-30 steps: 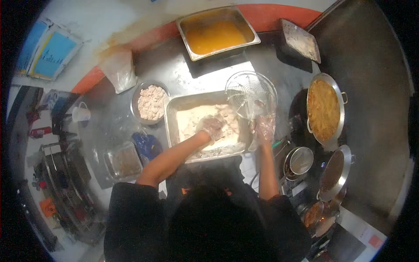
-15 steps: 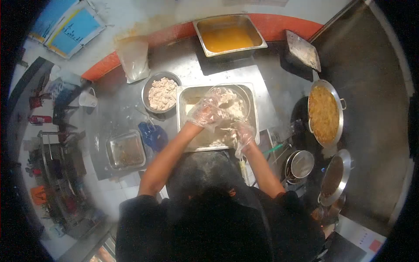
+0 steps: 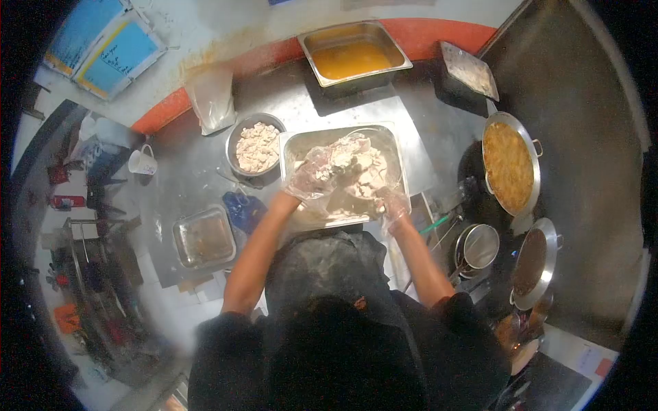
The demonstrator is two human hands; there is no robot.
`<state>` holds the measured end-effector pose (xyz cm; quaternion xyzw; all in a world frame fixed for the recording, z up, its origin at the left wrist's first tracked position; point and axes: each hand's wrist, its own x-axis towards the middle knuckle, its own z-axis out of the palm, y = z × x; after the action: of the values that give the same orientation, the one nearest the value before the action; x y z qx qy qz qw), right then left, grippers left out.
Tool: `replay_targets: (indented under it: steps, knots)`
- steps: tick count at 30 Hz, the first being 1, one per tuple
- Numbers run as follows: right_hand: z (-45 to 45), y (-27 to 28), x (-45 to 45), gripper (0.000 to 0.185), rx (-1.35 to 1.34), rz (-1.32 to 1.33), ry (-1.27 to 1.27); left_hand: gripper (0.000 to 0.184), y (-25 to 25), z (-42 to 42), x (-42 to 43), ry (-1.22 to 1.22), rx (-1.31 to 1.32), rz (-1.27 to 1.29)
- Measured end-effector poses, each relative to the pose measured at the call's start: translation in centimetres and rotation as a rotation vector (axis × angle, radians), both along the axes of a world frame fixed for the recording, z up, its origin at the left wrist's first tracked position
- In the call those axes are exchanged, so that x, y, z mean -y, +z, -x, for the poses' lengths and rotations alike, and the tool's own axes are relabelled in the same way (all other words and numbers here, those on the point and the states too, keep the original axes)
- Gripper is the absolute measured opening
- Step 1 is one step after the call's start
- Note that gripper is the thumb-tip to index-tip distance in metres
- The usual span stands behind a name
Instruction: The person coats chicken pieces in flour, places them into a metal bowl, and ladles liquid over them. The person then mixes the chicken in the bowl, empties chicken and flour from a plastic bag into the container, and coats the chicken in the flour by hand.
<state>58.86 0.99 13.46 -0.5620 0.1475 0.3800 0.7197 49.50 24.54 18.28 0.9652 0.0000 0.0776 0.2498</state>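
A rectangular metal pan [image 3: 401,147] sits in front of me with white flour in it. Inside its rim is a round, thin-rimmed strainer [image 3: 392,147] heaped with flour-coated pale pieces [image 3: 370,172]. My right hand [image 3: 395,207], in a clear plastic glove, is closed at the strainer's near right edge. My left hand [image 3: 312,179], also gloved, is over the pan's left half beside the coated pieces; its fingers are blurred. Left of the pan stands a round bowl [image 3: 230,154] filled with pale, raw-looking chopped pieces [image 3: 257,147].
A deep pan of orange liquid [image 3: 356,61] stands at the back. On the right are a wok of frying food [image 3: 508,164], a darker wok [image 3: 531,264] and a sieve over a pot [image 3: 480,246]. An empty-looking tray [image 3: 203,238] and blue plastic [image 3: 243,211] lie left.
My left hand has moved left and slightly down, away from the coated pieces, uncovering more of them. My right hand has shifted a little right. The whole view has turned slightly.
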Motion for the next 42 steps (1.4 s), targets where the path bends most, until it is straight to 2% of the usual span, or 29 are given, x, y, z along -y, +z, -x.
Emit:
replay_targets:
  steps: [3, 4, 7, 9, 10, 11, 12, 14, 15, 16, 17, 19, 20, 22, 23, 24, 25, 26, 27, 29, 30, 32, 34, 36, 37, 38, 40, 41, 42]
  knots:
    - [0.1, -0.3, -0.4, 0.012, -0.024, -0.052, -0.057, 0.051, 0.2, 0.4, 0.1, -0.01, 0.155, 0.318]
    - [-0.3, -0.5, 0.1, 0.015, 0.014, 0.037, 0.031, 0.051, 0.4, 0.7, 0.1, -0.019, 0.155, 0.312]
    - [0.2, -0.6, -0.2, 0.016, -0.077, 0.102, 0.005, 0.048, -0.3, 2.1, -0.1, -0.019, 0.075, 0.264]
    - [0.2, -0.5, -0.7, 0.016, -0.067, 0.079, -0.021, 0.048, -6.2, 1.8, -1.4, -0.116, 0.215, -0.125]
    - [0.4, -0.6, -0.7, 0.015, -0.065, 0.062, -0.045, 0.048, -8.8, 1.4, -2.1, -0.129, -0.009, 0.335]
    - [0.5, -0.8, -0.6, 0.015, -0.062, 0.048, -0.068, 0.049, -11.4, 1.1, -2.7, -0.042, -0.192, 0.786]
    - [0.5, -2.6, -0.2, 0.014, 0.007, 0.077, -0.003, 0.049, -8.5, 1.6, -1.1, -0.119, -0.176, 0.952]
    - [0.6, -2.3, -0.3, 0.011, -0.01, 0.014, -0.028, 0.048, -5.5, 1.2, 0.1, -0.196, -0.03, 0.322]
    - [0.4, -1.7, -0.4, 0.011, -0.023, -0.052, -0.05, 0.048, -3.2, 0.3, 1.4, -0.213, -0.119, 0.415]
    - [0.8, 1.4, -1.1, 0.011, -0.087, -0.027, -0.049, 0.054, -3.7, 0.1, 1.3, -0.247, -0.104, 0.474]
    - [0.7, 0.6, -0.7, 0.011, -0.086, -0.027, -0.051, 0.061, -4.1, 0.0, 1.3, -0.283, -0.092, 0.533]
    - [0.1, 0.0, -0.6, 0.009, -0.144, -0.173, -0.032, 0.061, -4.2, -0.2, 0.2, -0.28, -0.031, 0.508]
    - [0.1, -0.2, -0.1, 0.009, -0.05, -0.13, -0.029, 0.062, -4.4, -0.1, -0.2, -0.27, 0.027, 0.486]
    - [-0.1, 1.6, -0.4, 0.008, -0.054, -0.057, -0.034, 0.059, -1.4, -0.1, -0.5, -0.261, 0.071, 0.485]
    - [-0.3, 1.9, -0.4, 0.008, -0.056, 0.018, -0.037, 0.056, -1.4, 0.3, -0.5, -0.217, 0.074, 0.541]
    - [-0.4, 1.2, -0.4, 0.014, -0.095, -0.14, -0.084, 0.053, -1.3, 0.7, -0.5, -0.173, 0.078, 0.597]
    - [-0.7, 0.8, 0.0, 0.014, -0.092, -0.14, -0.079, 0.05, -1.3, 1.1, -0.4, -0.13, 0.085, 0.655]
    - [-0.9, 0.4, 0.3, 0.013, -0.043, -0.115, -0.119, 0.05, -2.3, 1.4, -1.0, -0.013, 0.199, 0.431]
    - [-0.9, 0.8, 0.2, 0.012, 0.003, -0.087, -0.156, 0.048, -2.4, 2.0, -1.7, 0.065, 0.187, 0.476]
    - [-0.4, 3.2, -0.3, 0.011, 0.012, -0.081, -0.184, 0.045, -3.3, 3.5, -3.8, 0.408, 0.027, 0.519]
    - [-0.3, 3.8, -0.3, 0.009, 0.035, -0.022, -0.155, 0.044, -4.2, 4.7, -5.1, 0.563, -0.057, 0.421]
    - [-0.6, 3.1, 0.0, 0.009, 0.058, 0.033, -0.104, 0.038, -10.9, 8.5, -11.2, 0.618, -0.004, -0.628]
    - [-1.4, 0.6, 0.4, 0.015, 0.009, 0.071, -0.036, 0.033, -7.2, 9.6, -12.5, 0.943, -0.103, -0.183]
    - [-1.1, 0.7, -0.5, 0.016, 0.032, 0.045, -0.049, 0.03, -6.5, 9.7, -14.1, 1.113, -0.244, 0.053]
    - [-1.0, 0.8, -1.5, 0.017, 0.053, 0.012, -0.086, 0.029, -7.2, 9.3, -15.2, 1.12, -0.316, 0.088]
    - [-1.2, 0.3, -2.6, 0.022, 0.154, 0.105, -0.056, 0.029, -9.8, 9.0, -16.6, 1.045, -0.406, 0.031]
    - [0.0, 4.8, -6.4, 0.015, 0.143, 0.162, -0.043, 0.027, -15.2, 8.7, -19.1, 0.783, -0.648, -0.151]
    - [0.5, 7.0, -8.4, 0.01, 0.133, 0.202, -0.047, 0.027, -16.2, 8.8, -19.4, 0.783, -0.641, -0.144]
    - [0.7, 8.1, -10.0, 0.01, 0.145, 0.201, -0.054, 0.026, -17.0, 8.8, -19.6, 0.764, -0.609, -0.258]
